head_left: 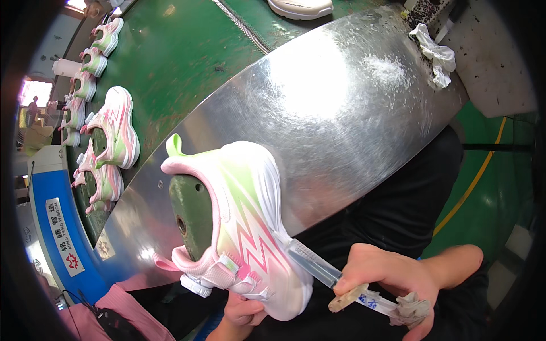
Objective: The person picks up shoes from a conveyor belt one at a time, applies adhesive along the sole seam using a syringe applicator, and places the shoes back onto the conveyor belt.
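Holding the pink-and-green sneaker [247, 210] by its forefoot in the left hand [243, 310], over the metal plate [364, 153], while gripping a clear syringe [314, 262] nozzle-first against its sole in the right hand [389, 271].

Before you, the pink, white and pale-green sneaker [250, 216] is tilted on its side, opening leftward, with a dark-green last [191, 213] inside. Your clear syringe [314, 265] slants up-left, its nozzle by the sole's edge.

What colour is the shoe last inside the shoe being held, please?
The shoe last is dark green; it shows best in the head view.
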`<control>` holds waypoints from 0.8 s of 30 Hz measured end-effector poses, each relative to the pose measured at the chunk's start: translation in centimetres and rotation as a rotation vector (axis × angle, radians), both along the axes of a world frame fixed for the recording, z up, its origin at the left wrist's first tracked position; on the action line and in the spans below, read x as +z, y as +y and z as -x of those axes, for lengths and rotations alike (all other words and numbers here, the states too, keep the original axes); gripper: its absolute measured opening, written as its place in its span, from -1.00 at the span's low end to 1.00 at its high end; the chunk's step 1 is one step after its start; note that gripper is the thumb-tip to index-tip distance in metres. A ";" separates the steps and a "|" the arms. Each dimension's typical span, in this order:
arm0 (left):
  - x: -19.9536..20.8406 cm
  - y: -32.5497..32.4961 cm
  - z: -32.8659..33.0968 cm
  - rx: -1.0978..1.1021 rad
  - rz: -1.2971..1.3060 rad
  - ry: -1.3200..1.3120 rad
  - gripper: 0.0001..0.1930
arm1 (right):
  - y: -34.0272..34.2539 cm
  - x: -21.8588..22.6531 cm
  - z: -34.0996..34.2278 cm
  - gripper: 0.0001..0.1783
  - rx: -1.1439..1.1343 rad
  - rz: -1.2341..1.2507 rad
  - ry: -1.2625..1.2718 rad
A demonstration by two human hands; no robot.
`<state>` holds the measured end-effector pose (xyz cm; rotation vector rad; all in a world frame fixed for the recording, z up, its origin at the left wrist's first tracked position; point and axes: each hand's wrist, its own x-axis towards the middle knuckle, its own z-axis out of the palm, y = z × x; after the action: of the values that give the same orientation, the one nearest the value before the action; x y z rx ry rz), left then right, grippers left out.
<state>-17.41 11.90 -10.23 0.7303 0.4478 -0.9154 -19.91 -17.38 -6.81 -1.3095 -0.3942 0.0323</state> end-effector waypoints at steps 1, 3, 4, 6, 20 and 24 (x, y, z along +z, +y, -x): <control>-0.3 -0.3 -0.1 -0.015 0.037 0.022 -0.12 | -0.1 0.4 0.2 0.18 0.018 0.003 0.043; -0.7 -1.1 -0.3 -0.045 0.124 0.066 -0.12 | -0.5 1.4 0.6 0.19 0.040 0.037 0.057; -0.9 -1.4 -0.4 -0.058 0.168 0.085 -0.12 | -0.6 1.9 0.9 0.19 0.064 0.025 0.108; -1.1 -2.2 -0.6 -0.085 0.254 0.118 -0.12 | -1.0 3.0 1.5 0.19 0.074 0.039 0.162; -1.7 -9.8 -3.3 -0.245 0.411 0.092 -0.21 | -3.6 8.5 5.3 0.09 0.016 0.248 0.136; -0.9 -12.5 -4.4 -0.226 0.474 0.067 -0.21 | -4.3 9.1 6.2 0.09 -0.051 0.299 0.102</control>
<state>-12.96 -0.61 -11.15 0.3195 0.1934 -1.2069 -26.14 -21.64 2.28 -1.6056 -0.2750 0.1181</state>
